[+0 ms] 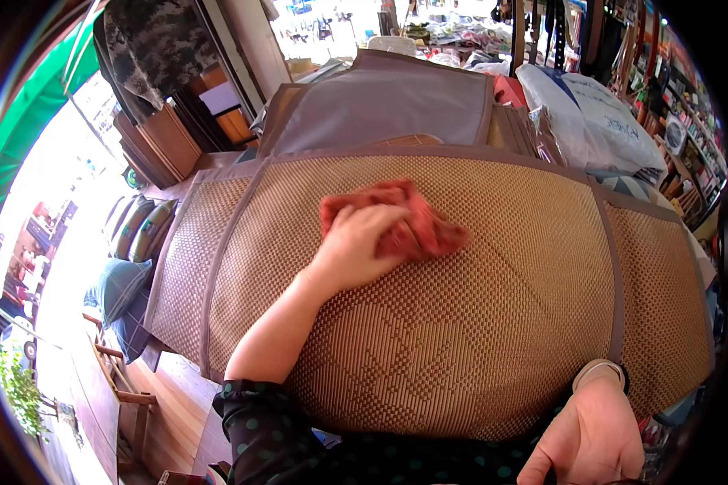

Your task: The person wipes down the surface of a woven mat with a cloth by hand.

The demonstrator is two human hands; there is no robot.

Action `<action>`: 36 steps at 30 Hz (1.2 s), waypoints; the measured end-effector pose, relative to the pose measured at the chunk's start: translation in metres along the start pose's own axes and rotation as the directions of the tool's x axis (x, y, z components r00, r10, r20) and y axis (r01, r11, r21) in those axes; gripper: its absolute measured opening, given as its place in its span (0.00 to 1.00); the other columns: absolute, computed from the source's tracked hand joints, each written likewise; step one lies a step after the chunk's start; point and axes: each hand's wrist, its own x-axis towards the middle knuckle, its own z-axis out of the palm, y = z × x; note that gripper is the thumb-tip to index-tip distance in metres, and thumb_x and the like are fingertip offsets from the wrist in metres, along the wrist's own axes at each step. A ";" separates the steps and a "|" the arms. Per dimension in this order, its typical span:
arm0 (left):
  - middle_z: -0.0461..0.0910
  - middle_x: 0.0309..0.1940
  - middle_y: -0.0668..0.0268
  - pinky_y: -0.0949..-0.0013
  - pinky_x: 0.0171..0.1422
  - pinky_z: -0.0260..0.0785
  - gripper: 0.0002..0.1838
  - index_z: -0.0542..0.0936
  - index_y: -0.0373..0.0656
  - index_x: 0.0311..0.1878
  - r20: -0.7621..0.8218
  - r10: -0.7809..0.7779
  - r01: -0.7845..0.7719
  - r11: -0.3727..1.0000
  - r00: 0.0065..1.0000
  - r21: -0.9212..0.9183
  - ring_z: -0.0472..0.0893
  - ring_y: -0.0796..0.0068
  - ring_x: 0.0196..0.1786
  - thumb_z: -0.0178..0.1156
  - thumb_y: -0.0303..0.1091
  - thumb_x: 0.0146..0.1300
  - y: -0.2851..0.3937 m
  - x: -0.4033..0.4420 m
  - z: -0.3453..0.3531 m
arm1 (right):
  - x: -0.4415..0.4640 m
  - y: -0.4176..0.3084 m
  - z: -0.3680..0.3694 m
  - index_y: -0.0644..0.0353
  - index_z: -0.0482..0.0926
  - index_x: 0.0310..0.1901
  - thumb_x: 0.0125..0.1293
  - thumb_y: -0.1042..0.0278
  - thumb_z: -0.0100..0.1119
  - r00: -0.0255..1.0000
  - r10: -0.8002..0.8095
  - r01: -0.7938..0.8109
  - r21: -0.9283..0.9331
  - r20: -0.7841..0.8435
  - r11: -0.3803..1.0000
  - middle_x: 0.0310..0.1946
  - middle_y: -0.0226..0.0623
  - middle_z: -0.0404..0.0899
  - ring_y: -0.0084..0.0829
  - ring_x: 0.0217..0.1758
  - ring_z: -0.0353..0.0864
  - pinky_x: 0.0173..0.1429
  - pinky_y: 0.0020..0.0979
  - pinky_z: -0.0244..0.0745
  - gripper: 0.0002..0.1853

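Note:
My left hand [352, 246] presses a crumpled red cloth [416, 218] onto a woven tan mat [501, 291]. Its fingers are closed over the cloth's near left side and partly sunk in the folds. The mat has grey-brown fabric binding, side panels and a paler rounded pattern near my body. At the lower right, my right hand [594, 432] is turned palm up beside the mat's near edge, with a pale band around the wrist. No object shows in that palm; its fingertips are cut off by the frame's bottom edge.
Behind the mat lies a grey fabric piece [388, 97]. A large white plastic bag [590, 121] sits at the back right, before crowded shelves. To the left are striped cushions [141, 226], a blue pillow [121, 283] and a wooden frame [133, 396].

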 end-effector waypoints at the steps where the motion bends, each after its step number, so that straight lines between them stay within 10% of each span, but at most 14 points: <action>1: 0.80 0.56 0.56 0.50 0.71 0.62 0.32 0.77 0.46 0.61 -0.078 -0.055 0.059 0.997 0.995 0.046 0.76 0.53 0.64 0.74 0.37 0.50 -0.012 -0.003 0.002 | 0.000 0.000 0.000 0.56 0.65 0.73 0.73 0.52 0.53 1.000 -0.003 0.003 0.004 -0.011 1.000 0.79 0.35 0.58 0.38 0.82 0.51 0.82 0.50 0.40 0.31; 4: 0.80 0.56 0.55 0.50 0.71 0.62 0.33 0.77 0.46 0.62 -0.089 -0.131 0.139 0.987 0.987 0.081 0.76 0.52 0.65 0.73 0.38 0.50 -0.009 -0.005 0.001 | 0.000 -0.001 0.000 0.56 0.65 0.73 0.73 0.52 0.53 0.999 -0.027 0.028 0.023 -0.042 0.999 0.79 0.35 0.58 0.38 0.82 0.51 0.82 0.50 0.41 0.31; 9: 0.76 0.61 0.60 0.44 0.70 0.61 0.38 0.76 0.50 0.63 0.113 0.303 -0.288 0.949 0.946 -0.132 0.73 0.58 0.67 0.76 0.36 0.44 0.053 -0.010 0.017 | 0.001 -0.003 0.000 0.56 0.65 0.73 0.73 0.52 0.53 0.996 -0.057 0.060 0.048 -0.068 0.997 0.78 0.35 0.59 0.38 0.82 0.52 0.82 0.50 0.42 0.31; 15: 0.68 0.68 0.59 0.35 0.73 0.55 0.43 0.72 0.55 0.69 0.297 0.463 -0.405 0.883 0.835 -0.238 0.68 0.62 0.73 0.77 0.40 0.46 0.084 -0.025 0.023 | 0.000 -0.002 0.002 0.57 0.66 0.72 0.72 0.51 0.54 0.998 0.058 -0.062 0.135 0.037 0.989 0.78 0.36 0.60 0.39 0.81 0.53 0.82 0.49 0.43 0.31; 25: 0.80 0.57 0.58 0.51 0.71 0.61 0.33 0.76 0.45 0.63 -0.080 -0.122 0.128 0.990 0.989 0.066 0.75 0.55 0.65 0.73 0.37 0.51 0.003 -0.006 0.002 | -0.001 -0.001 0.002 0.58 0.66 0.71 0.72 0.51 0.53 0.998 0.063 -0.066 0.129 0.026 0.989 0.77 0.37 0.60 0.41 0.80 0.54 0.82 0.49 0.43 0.31; 33: 0.73 0.61 0.64 0.45 0.72 0.57 0.34 0.76 0.53 0.62 0.199 0.518 -0.476 0.850 0.832 -0.224 0.70 0.61 0.69 0.74 0.38 0.47 0.087 -0.025 0.024 | 0.002 0.002 -0.002 0.57 0.70 0.68 0.73 0.50 0.51 0.984 0.031 -0.016 -0.089 0.177 0.996 0.72 0.36 0.67 0.37 0.76 0.60 0.81 0.43 0.48 0.28; 36: 0.74 0.61 0.64 0.46 0.73 0.56 0.34 0.76 0.54 0.62 0.252 0.487 -0.415 0.862 0.836 -0.292 0.71 0.60 0.69 0.74 0.37 0.47 0.085 -0.025 0.024 | 0.000 0.003 0.006 0.60 0.65 0.72 0.71 0.51 0.54 1.000 -0.023 0.020 0.146 0.015 0.989 0.78 0.40 0.58 0.43 0.81 0.51 0.82 0.50 0.41 0.33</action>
